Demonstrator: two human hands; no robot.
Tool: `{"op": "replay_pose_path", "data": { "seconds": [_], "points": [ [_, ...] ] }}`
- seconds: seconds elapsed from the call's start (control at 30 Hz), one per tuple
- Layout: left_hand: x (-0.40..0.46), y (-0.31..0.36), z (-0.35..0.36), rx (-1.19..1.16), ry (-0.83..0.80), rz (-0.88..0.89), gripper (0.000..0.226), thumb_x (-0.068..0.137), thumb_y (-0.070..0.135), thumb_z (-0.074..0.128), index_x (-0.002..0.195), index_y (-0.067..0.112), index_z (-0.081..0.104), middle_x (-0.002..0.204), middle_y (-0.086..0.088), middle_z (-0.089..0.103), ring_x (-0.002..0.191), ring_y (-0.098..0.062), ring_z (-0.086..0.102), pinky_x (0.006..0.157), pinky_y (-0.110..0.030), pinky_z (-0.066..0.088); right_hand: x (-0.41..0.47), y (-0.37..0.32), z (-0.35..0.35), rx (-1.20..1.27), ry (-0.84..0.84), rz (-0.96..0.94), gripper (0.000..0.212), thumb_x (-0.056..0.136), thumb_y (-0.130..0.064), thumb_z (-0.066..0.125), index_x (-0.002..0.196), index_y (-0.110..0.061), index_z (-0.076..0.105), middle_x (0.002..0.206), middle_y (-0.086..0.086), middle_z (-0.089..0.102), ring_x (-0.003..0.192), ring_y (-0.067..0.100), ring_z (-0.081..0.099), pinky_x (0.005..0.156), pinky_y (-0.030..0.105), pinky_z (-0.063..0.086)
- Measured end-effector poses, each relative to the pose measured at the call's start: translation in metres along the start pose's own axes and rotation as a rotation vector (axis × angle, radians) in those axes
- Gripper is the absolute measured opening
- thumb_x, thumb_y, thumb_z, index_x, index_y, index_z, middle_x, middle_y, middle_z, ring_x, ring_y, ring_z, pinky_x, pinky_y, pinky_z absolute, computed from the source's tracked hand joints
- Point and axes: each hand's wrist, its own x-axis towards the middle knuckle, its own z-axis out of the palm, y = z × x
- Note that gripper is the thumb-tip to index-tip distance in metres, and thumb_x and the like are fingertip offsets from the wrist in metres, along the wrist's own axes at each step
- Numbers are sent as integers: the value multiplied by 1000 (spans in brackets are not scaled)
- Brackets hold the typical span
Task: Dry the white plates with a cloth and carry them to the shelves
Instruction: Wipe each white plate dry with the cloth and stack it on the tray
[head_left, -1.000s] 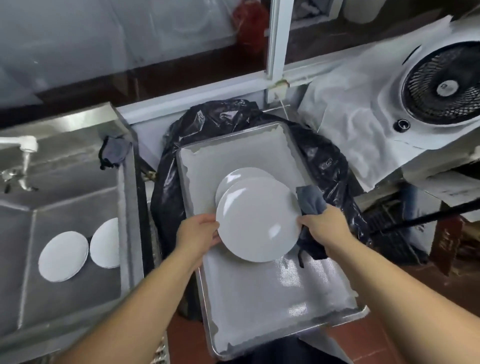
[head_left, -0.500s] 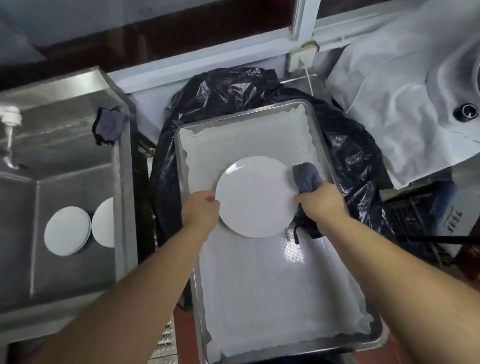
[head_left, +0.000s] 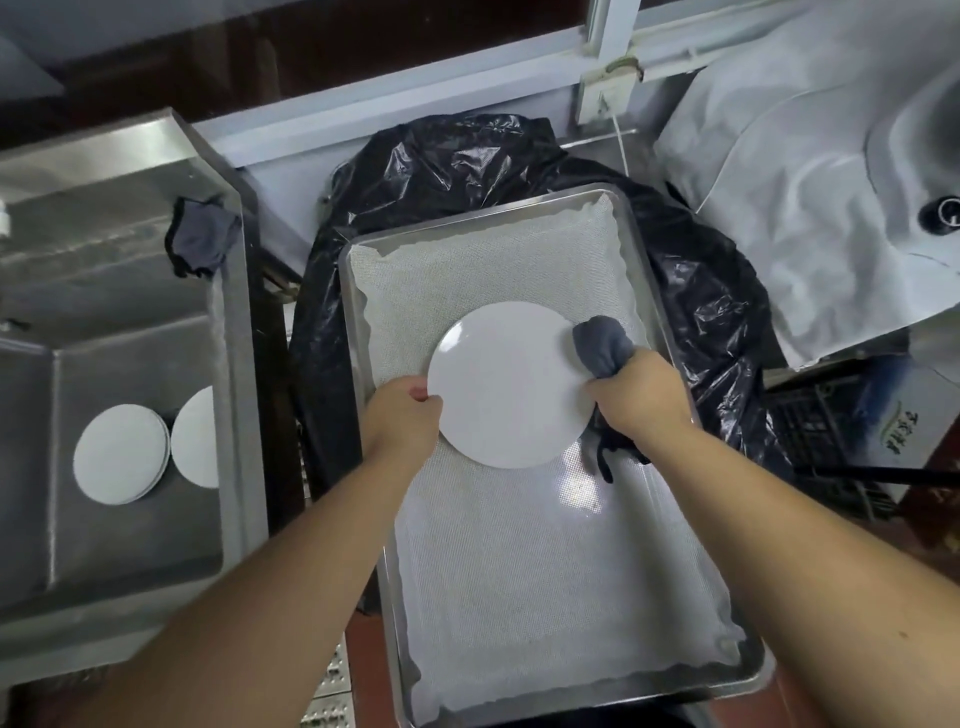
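A white plate (head_left: 506, 384) lies over the lined metal tray (head_left: 644, 291) in the middle of the head view. My left hand (head_left: 402, 415) grips the plate's left rim. My right hand (head_left: 636, 400) holds a bunched grey cloth (head_left: 602, 340) against the plate's right rim, and a dark end of the cloth hangs below the hand. Whether another plate lies under this one is hidden. More white plates (head_left: 122, 454) sit in the steel sink (head_left: 231, 415) at the left, with another plate (head_left: 197, 436) overlapping beside them.
The tray rests on a black plastic bag (head_left: 467, 166). A second grey cloth (head_left: 200, 244) hangs on the sink's rim. A white sheet (head_left: 789, 182) covers an appliance at the right. A dark crate (head_left: 826, 447) stands low on the right.
The plate has come down from tilted above the tray onto the other plate that lay there. Both hands keep their hold. The view has shifted downward.
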Motion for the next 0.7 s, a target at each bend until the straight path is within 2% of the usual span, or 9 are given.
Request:
{"op": "replay_pose_path", "data": {
  "seconds": [0.07,0.2,0.3,0.4,0.47,0.53,0.63,0.7],
  "points": [
    [0,-2,0,-1,-14,2,20,96,18,65,107,31,75,90,24,66,86,-14,69,77,-38,62,0,0,-2,-1,-5,8,10,82,-13,65,83,-11,55,73,5,60,61,20,55,48,27,33],
    [2,-4,1,9,0,-8,18,95,19,67,108,29,76,89,22,66,83,-17,70,75,-40,63,-2,5,-4,84,7,30,10,79,-13,68,79,-10,58,66,7,62,57,24,56,50,28,39],
    [5,-6,2,12,6,-14,14,95,20,68,102,28,75,91,14,70,83,-21,72,75,-44,65,-5,10,-4,114,38,34,9,79,-14,68,80,-6,63,63,8,65,55,26,58,50,30,42],
    [8,-6,4,34,25,-25,16,94,21,69,108,25,76,91,13,69,84,-18,70,77,-39,63,-9,17,-7,104,70,29,12,81,-16,68,75,-9,61,62,5,63,55,23,58,47,26,40],
    [10,-7,5,47,37,-18,12,94,20,68,95,30,74,86,17,67,83,-16,69,73,-33,60,-12,21,-9,91,87,41,13,81,-15,69,75,-8,60,65,6,61,58,22,56,48,27,39],
    [9,-6,6,58,48,-19,21,93,19,67,81,36,66,81,18,66,82,-19,70,73,-36,62,-15,24,-10,68,100,61,13,81,-14,67,74,-9,57,65,5,59,56,21,54,48,26,37],
    [9,-5,5,51,34,-43,12,95,19,66,97,28,74,89,7,72,83,-24,71,77,-41,64,-21,28,-12,48,101,77,14,83,-15,65,75,-11,55,64,4,56,55,21,53,47,25,34],
    [6,-5,4,8,26,-60,13,96,19,66,100,25,76,89,2,74,83,-28,73,77,-44,65,-28,30,-14,32,105,62,17,84,-15,65,74,-13,52,64,4,55,55,20,52,47,25,33]
  ]
}}
